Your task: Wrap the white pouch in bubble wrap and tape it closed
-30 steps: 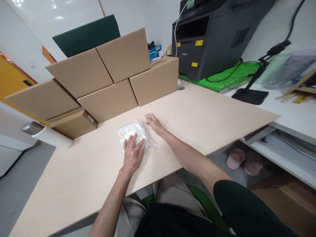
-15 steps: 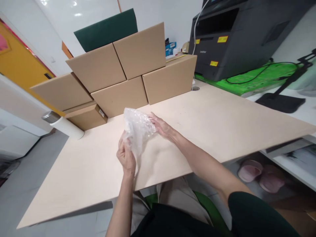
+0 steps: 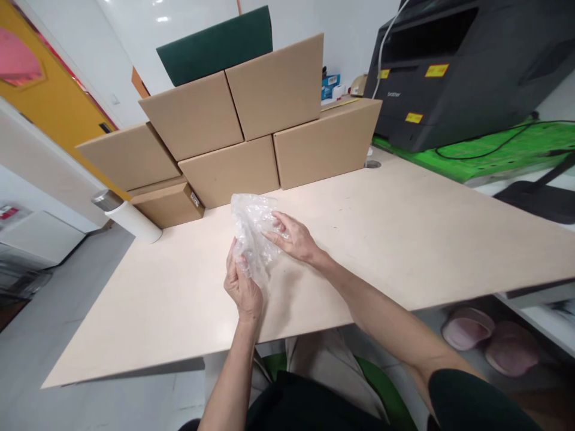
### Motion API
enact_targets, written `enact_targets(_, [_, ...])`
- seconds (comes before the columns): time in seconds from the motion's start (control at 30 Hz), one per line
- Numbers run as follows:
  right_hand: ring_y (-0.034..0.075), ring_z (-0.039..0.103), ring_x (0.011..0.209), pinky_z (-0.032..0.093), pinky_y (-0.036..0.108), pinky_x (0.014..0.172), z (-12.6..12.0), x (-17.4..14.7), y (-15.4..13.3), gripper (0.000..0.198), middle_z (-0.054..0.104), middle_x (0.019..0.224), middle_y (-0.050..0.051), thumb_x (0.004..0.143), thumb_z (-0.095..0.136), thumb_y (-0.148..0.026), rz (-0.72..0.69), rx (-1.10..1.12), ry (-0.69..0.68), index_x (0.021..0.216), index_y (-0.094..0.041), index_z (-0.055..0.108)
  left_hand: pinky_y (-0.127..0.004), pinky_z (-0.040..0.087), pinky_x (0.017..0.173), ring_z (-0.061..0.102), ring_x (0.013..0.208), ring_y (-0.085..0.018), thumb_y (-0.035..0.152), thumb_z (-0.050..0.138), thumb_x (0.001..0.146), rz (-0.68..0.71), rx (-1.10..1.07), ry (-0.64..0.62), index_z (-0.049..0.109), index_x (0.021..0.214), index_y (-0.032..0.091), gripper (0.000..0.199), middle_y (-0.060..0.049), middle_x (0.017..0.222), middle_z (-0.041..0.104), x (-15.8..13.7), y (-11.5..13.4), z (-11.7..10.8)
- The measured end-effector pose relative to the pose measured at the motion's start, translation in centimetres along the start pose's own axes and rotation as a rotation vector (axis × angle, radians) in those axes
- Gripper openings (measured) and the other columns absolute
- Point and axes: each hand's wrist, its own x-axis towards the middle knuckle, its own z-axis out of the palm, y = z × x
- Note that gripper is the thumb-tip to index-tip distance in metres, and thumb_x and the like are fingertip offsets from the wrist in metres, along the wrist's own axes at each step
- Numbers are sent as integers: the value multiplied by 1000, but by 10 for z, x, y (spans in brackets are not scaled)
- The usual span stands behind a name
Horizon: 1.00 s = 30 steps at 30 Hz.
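A crumpled piece of clear bubble wrap [image 3: 252,218] is held just above the table, in front of the stacked boxes. My left hand [image 3: 243,288] grips its lower left edge between thumb and fingers. On its right side is my right hand [image 3: 297,238], thumb and fingers parted, touching or very close to the wrap. Whether anything lies inside the folds cannot be seen.
Several cardboard boxes [image 3: 281,90] are stacked at the back of the wooden table [image 3: 395,239], with a dark green box [image 3: 220,45] on top. A white bottle [image 3: 135,222] stands at the left. Behind the right side sits a dark printer [image 3: 417,78].
My right hand has come away from the wrap's right edge, its thumb now in front of the plastic. The wrap has been gathered up more. The camera view has shifted left.
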Motion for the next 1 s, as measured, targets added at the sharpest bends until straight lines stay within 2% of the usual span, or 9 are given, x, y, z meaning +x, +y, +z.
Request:
enact_targets(0.1, [18,55,64,44,31,65,5,1,10,26,61,69,2,75,65,-45,182,118,-152,82,-20,65,-37,45,108,57,125,-23,42,59,91,-48,-50,167,72,109,23,29,-4,124,68,7,3,-8])
enact_targets(0.3, [11,43,54,32,25,54,-11,7,10,22,49,59,-5,67,67,-38,286,282,-149,74,-20,55,-33,51,97,63,109,-17,30,63,84,-115,-244,443,62,103,20,22,-5,109,67,36,-2,-69])
enact_targets(0.43, [10,40,51,28,24,50,-22,7,9,20,45,56,-6,63,65,-31,371,277,-193,71,-22,48,-43,49,101,60,117,-20,21,64,81,-365,-37,452,39,136,28,62,-8,122,58,28,-7,-107])
enact_targets(0.5, [10,41,51,28,24,49,-24,7,12,21,46,56,-6,61,65,-28,403,286,-216,71,-22,47,-48,41,110,45,136,-26,26,67,80,-300,289,370,32,144,31,73,-12,142,44,19,-6,-115])
enact_targets(0.6, [11,44,51,30,24,50,-27,8,16,23,49,56,-6,58,65,-26,427,330,-239,72,-22,46,-59,17,119,9,152,-38,37,71,79,9,891,98,44,141,27,69,-14,161,17,11,-3,-116])
enact_targets(0.7, [11,46,51,32,23,49,-29,10,18,23,50,54,-5,56,64,-23,464,349,-226,71,-22,46,-67,4,117,1,151,-43,45,67,82,129,1253,-248,52,139,25,62,-16,161,21,12,-2,-113])
enact_targets(0.77, [11,46,49,33,23,48,-29,11,19,23,51,53,-5,54,62,-21,508,336,-202,70,-22,47,-67,9,116,9,150,-44,49,66,83,73,1320,-404,48,144,23,69,-19,160,26,15,-3,-113])
enact_targets(0.9, [12,47,46,34,23,44,-28,13,22,23,52,52,-5,52,61,-19,576,327,-183,70,-22,47,-68,17,114,16,149,-45,54,73,75,40,1315,-489,42,149,24,86,-19,162,25,16,-5,-117])
enact_targets(1.0, [11,46,45,32,22,41,-29,13,23,24,51,52,-5,52,63,-17,591,345,-170,70,-22,47,-66,19,114,30,146,-39,45,58,90,154,1239,-389,62,131,28,45,-12,154,44,17,-5,-125])
